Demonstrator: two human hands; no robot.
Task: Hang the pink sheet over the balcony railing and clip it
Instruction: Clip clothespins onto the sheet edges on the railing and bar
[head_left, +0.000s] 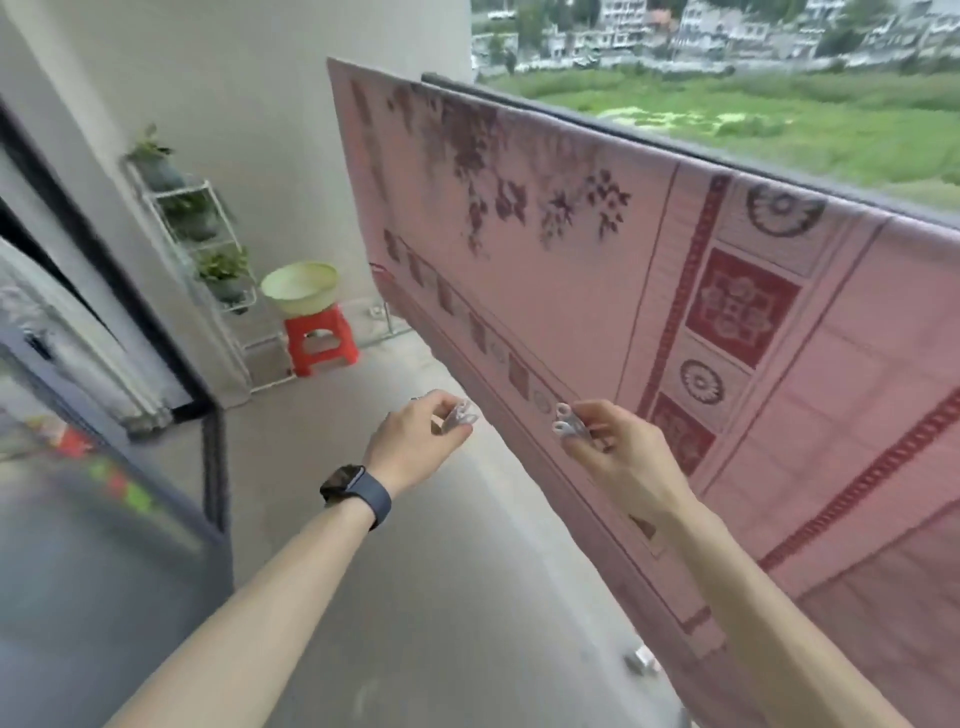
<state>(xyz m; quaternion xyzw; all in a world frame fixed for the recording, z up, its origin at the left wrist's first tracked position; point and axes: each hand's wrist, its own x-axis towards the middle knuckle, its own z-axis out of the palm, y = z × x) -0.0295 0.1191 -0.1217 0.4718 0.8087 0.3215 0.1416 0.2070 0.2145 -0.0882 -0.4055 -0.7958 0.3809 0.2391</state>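
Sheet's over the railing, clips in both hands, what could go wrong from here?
No clip shows on the pink sheet along the railing yet, so wind could slide it off outward. The small clips pinched in the left hand and right hand could slip and drop to the floor.

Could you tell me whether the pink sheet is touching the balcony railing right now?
Touching. The head view shows the pink sheet draped over the balcony railing, its fold lying along the rail's top.

Plain white wall (249, 78) upper left, grey floor (415, 571) below it. A white plant rack (208, 234) and a red stool (319, 340) with a pale basin (300, 293) on top sit mid-left, green field (779, 119) upper right.
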